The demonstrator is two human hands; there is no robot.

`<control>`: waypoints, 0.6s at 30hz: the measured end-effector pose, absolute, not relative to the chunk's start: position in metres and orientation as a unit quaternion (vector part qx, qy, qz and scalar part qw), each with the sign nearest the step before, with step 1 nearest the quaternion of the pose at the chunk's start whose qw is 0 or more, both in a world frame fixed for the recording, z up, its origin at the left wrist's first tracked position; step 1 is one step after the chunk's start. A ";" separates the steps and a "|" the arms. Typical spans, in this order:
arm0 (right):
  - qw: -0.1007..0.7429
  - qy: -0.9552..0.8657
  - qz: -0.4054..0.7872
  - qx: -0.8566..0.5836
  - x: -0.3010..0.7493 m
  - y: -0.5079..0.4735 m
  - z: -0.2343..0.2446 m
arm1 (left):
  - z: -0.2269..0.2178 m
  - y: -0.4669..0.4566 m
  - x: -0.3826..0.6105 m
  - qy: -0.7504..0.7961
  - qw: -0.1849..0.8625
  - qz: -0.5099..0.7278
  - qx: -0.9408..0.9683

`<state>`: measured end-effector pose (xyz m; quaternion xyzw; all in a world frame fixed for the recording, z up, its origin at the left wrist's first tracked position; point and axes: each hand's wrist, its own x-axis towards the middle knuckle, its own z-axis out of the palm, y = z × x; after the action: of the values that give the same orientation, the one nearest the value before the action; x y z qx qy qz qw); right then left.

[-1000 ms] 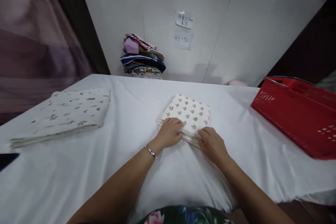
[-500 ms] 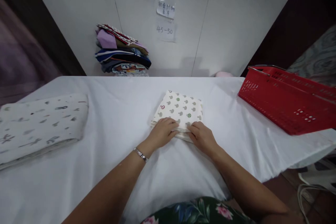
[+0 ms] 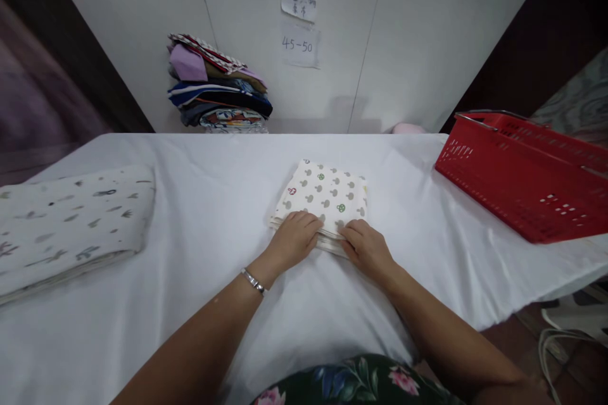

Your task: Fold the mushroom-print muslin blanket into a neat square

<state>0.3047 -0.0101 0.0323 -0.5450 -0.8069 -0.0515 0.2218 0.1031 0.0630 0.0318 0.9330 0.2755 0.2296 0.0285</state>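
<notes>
A folded cream cloth (image 3: 327, 193) printed with grey, red and green mushroom shapes lies in the middle of the table. My left hand (image 3: 297, 237) grips its near edge on the left, fingers on top and the thumb at the layers. On the right part of the same edge, my right hand (image 3: 365, 242) holds the layers between thumb and fingers. Several folded layers show between the two hands. A second, larger folded white cloth (image 3: 80, 221) with small grey prints lies at the left, apart from both hands.
A white sheet covers the table (image 3: 209, 196). At the right end stands a red plastic basket (image 3: 517, 183). Behind the far edge is a stack of folded fabrics (image 3: 218, 85) against the wall, beside paper notes (image 3: 300, 44). A white cable (image 3: 546, 354) hangs low at the right.
The view has shifted slightly. Both hands stay on the near edge of the mushroom-print cloth, with almost no movement.
</notes>
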 end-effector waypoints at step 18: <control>0.220 -0.815 -0.062 -0.532 0.302 -0.012 0.032 | 0.027 0.062 0.102 0.277 -0.033 0.266 0.923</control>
<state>0.3021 -0.0122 0.0316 -0.5324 -0.8151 -0.0619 0.2198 0.1019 0.0617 0.0272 0.9229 0.2768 0.2658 -0.0331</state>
